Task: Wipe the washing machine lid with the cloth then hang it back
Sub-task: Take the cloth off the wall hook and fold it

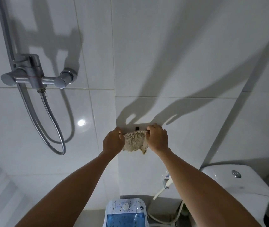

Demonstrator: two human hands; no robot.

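Shower mixer (37,74) with its coiled metal hose (51,122) mounted on the tiled wall (163,54) at left. Centre: left hand (113,142) and right hand (157,139) each pinch an upper corner of the cloth (134,142), stretched between them against the wall just below a small dark hook (137,128). The cloth is beige, coarse-knit, frayed and stained along its lower edge. Below, the washing machine lid (124,219), blue and translucent. Right: toilet cistern (238,182).
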